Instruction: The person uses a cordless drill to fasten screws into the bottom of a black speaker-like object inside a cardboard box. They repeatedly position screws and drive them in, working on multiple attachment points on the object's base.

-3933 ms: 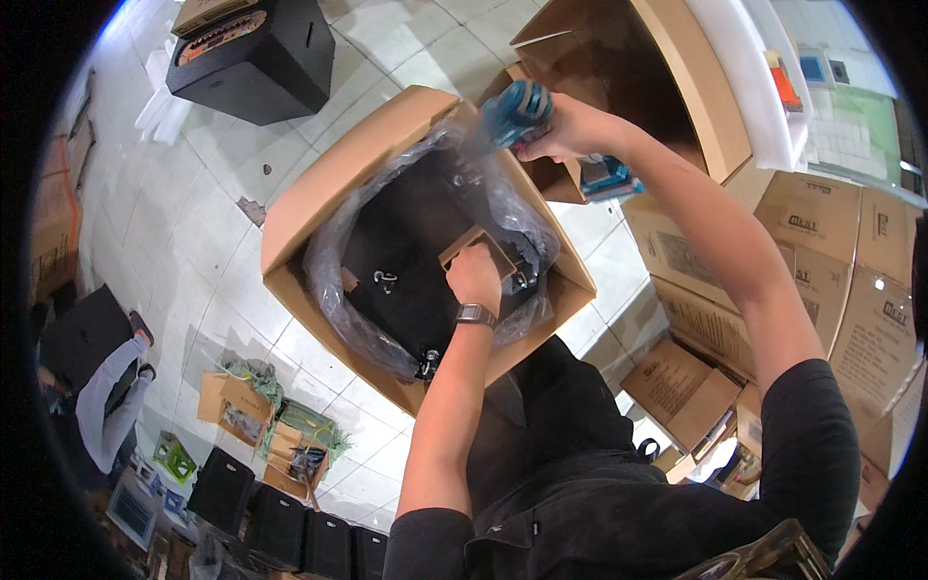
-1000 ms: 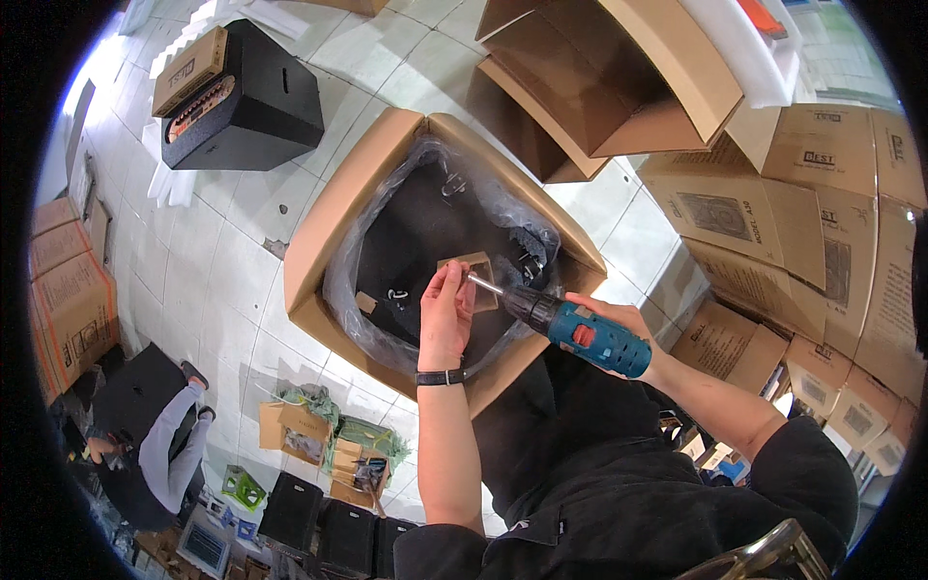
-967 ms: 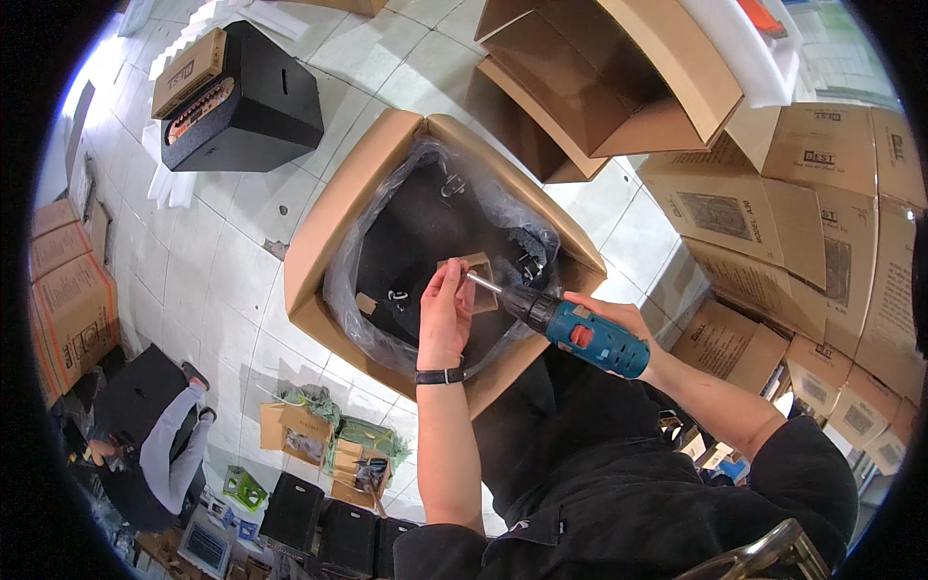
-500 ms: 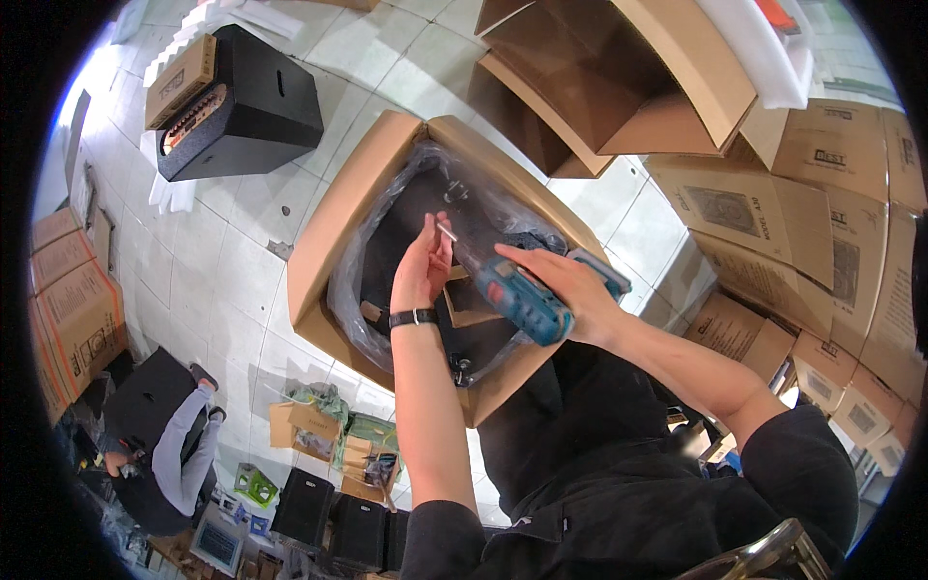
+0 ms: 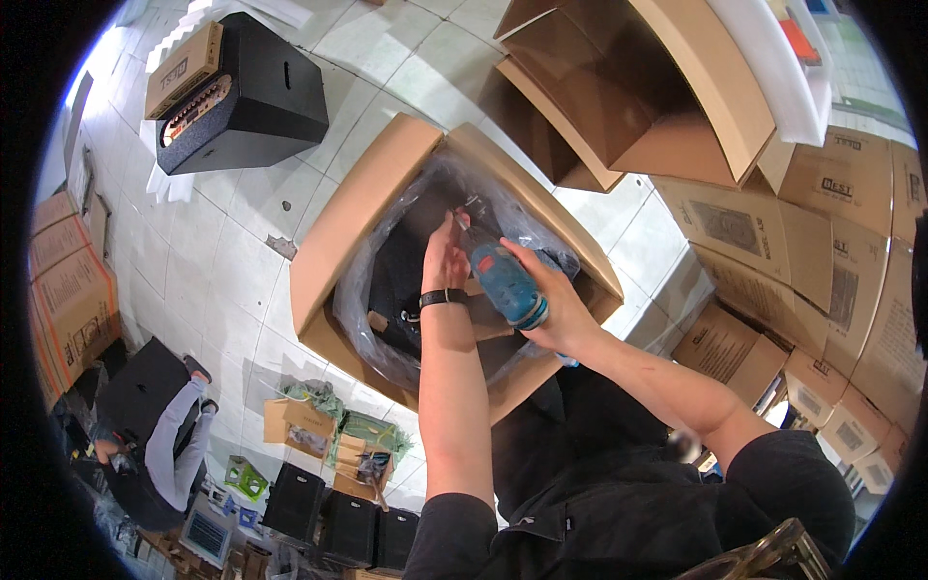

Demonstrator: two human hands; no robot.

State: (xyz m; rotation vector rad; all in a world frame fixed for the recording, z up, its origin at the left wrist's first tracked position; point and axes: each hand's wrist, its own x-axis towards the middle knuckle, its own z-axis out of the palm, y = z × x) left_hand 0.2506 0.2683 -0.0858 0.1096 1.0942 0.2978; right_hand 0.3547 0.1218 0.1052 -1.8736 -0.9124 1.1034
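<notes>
My right hand [image 5: 559,302] is wrapped round a teal cordless drill [image 5: 505,280], which points away from me into an open cardboard box [image 5: 362,208]. At the drill's front end, my left hand [image 5: 445,259] has its fingers drawn together beside the thin bit [image 5: 464,220]. Whether they pinch the bit or a small part is too blurred to tell. Inside the box, clear plastic wrap [image 5: 362,261] surrounds a black speaker cabinet [image 5: 396,266]. Both hands are over the cabinet, and its lower part is partly hidden by them.
A black amplifier [image 5: 275,101] with a carton on it stands at the far left. Large open cartons [image 5: 619,77] are at the far right, and stacked boxes [image 5: 802,222] line the right side. Another person [image 5: 179,440] sits at the lower left, near several black speakers [image 5: 295,503].
Both hands and the drill have moved deeper into the box, the drill now pointing more steeply downward. My left fingers have shifted right and away. The view has moved slightly.
</notes>
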